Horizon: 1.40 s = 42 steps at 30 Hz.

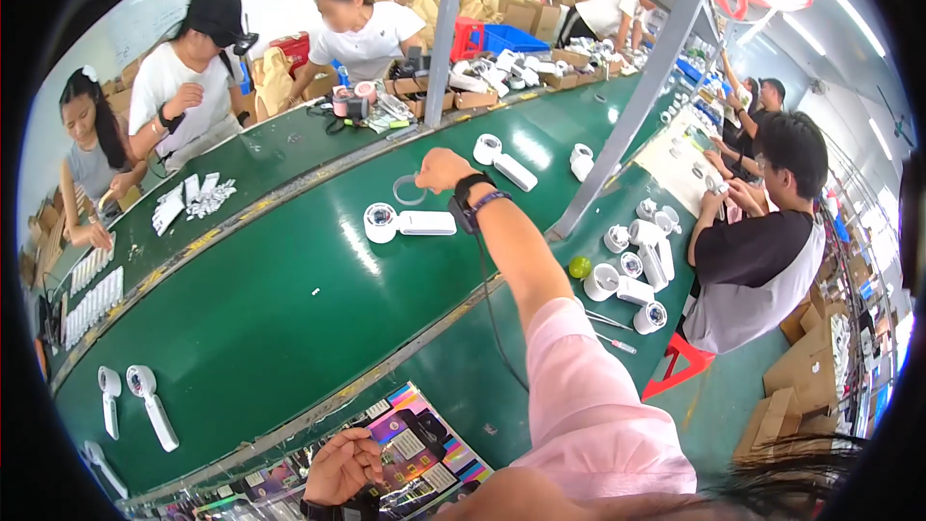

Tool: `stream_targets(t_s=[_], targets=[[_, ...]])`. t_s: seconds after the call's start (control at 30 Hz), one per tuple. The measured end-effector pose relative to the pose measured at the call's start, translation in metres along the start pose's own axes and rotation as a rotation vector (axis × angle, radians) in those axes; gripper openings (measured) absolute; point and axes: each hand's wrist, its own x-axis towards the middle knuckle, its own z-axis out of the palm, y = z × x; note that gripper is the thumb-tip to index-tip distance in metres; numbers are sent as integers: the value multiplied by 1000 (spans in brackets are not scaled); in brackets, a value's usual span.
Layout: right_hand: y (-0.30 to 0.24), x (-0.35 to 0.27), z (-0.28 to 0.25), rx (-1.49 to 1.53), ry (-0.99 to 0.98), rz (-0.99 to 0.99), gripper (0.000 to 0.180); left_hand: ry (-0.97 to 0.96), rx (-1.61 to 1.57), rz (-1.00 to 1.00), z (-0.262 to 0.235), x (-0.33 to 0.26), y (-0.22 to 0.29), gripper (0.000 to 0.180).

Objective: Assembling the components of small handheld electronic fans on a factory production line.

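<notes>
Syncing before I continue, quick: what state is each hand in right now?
Left hand: loosely curled, partly open, nothing visible in it.
Right hand: closed on a grey ring.

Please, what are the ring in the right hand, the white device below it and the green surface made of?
Ring: smooth plastic or metal, unclear; only a thin grey band shows.
White device: probably plastic, satin, from its even colour and rounded edges.
Green surface: perhaps rubber or plastic, semi-gloss, from soft light streaks.

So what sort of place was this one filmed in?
Most likely a small-appliance assembly workshop: white handheld devices lie along a long green work surface, workers sit or stand on both sides, and cardboard boxes are piled around.
</notes>
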Motion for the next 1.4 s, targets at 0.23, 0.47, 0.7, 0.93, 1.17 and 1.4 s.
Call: stream_targets(t_s=[0.23,0.47,0.7,0.93,1.17,1.4], targets=[[-86,-83,16,140,-220,-708,20,-102,-116,-68,-11,2,3,37],[-241,-191,76,125,-552,-1008,17,-157,22,11,-2,-6,-8,34],[-376,-279,174,-13,-813,-1363,19,-149,97,55,-4,1,-8,37],[-460,-364,257,148,-805,-1497,22,-168,51,146,-12,15,-15,28],[-458,-400,249,239,-909,-1410,29,-253,100,265,-25,27,-32,26],[-321,-415,166,465,-564,-861,19,-408,114,295,-39,42,-36,25]])
